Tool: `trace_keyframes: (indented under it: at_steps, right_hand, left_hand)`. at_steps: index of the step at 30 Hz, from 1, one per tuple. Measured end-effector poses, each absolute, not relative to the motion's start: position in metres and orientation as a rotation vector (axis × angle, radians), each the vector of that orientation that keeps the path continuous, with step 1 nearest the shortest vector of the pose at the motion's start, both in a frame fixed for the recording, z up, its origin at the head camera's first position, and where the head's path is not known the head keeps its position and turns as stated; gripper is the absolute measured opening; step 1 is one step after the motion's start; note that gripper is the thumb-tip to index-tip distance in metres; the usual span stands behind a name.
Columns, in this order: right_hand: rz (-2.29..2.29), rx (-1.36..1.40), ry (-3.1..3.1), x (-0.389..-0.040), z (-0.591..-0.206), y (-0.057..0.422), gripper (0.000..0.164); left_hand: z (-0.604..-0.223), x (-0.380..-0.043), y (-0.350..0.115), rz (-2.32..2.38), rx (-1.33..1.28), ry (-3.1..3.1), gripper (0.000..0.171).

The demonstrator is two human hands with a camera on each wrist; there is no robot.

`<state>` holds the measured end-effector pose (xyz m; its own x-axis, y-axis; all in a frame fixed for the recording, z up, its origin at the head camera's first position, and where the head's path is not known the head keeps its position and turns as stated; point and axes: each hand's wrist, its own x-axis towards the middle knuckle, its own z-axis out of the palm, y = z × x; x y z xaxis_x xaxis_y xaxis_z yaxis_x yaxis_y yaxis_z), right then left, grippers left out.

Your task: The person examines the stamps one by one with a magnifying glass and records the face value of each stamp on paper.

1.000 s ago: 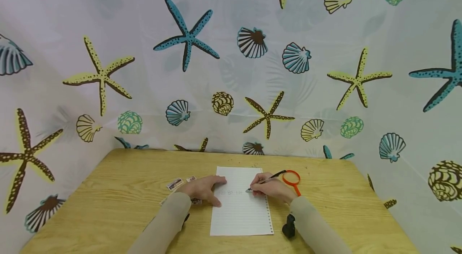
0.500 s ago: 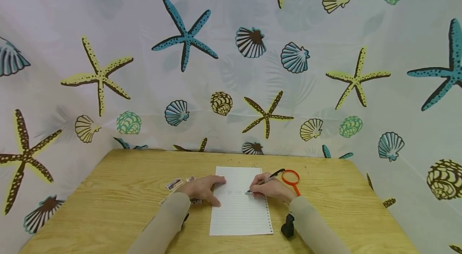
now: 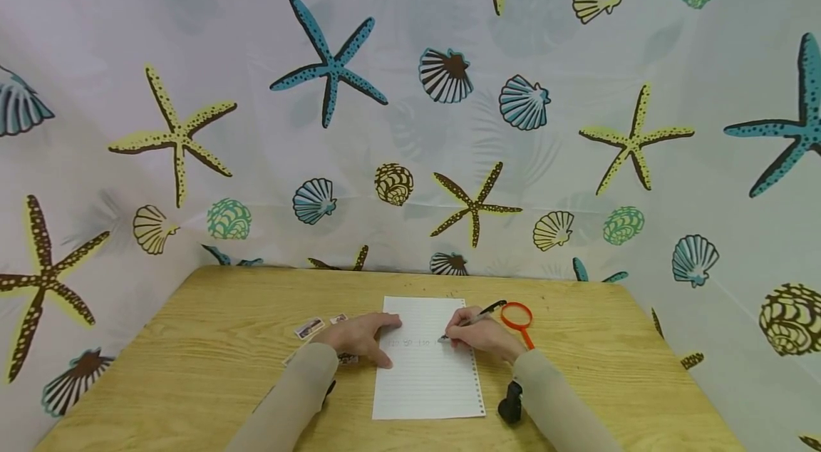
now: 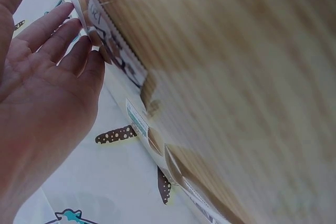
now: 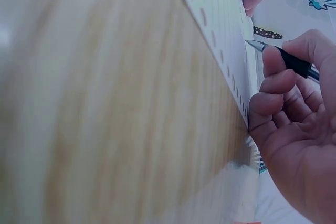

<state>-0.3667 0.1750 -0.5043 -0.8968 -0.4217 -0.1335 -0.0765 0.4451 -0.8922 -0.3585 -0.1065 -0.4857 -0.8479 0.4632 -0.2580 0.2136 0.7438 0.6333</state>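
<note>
A sheet of lined paper (image 3: pixel 428 388) with punched holes down its right edge lies on the wooden table. My right hand (image 3: pixel 485 335) pinches a pen (image 5: pixel 295 64) with a black grip, its tip at a row of faint handwriting (image 3: pixel 408 343). In the right wrist view the lower fingers are curled by the paper's holed edge. My left hand (image 3: pixel 360 338) rests at the paper's left edge, thumb and fingers spread. Several postage stamps (image 3: pixel 310 328) lie beside and partly under that hand; one stamp (image 4: pixel 118 45) shows near its fingertips in the left wrist view.
A red magnifying glass (image 3: pixel 526 335) lies just right of my right hand. A black object (image 3: pixel 511 403) is at the right wrist. A white curtain (image 3: pixel 410 131) printed with starfish and shells encloses the table's (image 3: pixel 577 338) back and sides.
The pen tip makes small moves up and down at the right end of the handwriting, where a new faint mark shows. My left hand stays in place on the paper.
</note>
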Motion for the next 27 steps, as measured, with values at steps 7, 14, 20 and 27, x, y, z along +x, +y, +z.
trace_keyframes:
  at_steps: [7,14,20,27]
  right_hand:
    - [-1.428,-0.417,2.373,-0.3676,-0.5045,0.1748,0.01]
    - [-1.405,-0.429,2.387,-0.367,-0.5037,0.1751,0.013]
    - [-1.412,-0.352,2.429,-0.3666,-0.5047,0.1749,0.013]
    - [-1.401,-0.36,2.448,-0.3661,-0.5057,0.1738,0.014]
  left_hand:
    - [-0.4851,-0.3579,-0.1058,0.839,0.509,2.551,0.081]
    - [-0.4845,-0.3584,-0.1063,0.829,0.519,2.548,0.081]
    - [-0.4847,-0.3582,-0.1061,0.832,0.522,2.548,0.081]
    - [-0.4858,-0.3585,-0.107,0.84,0.537,2.544,0.081]
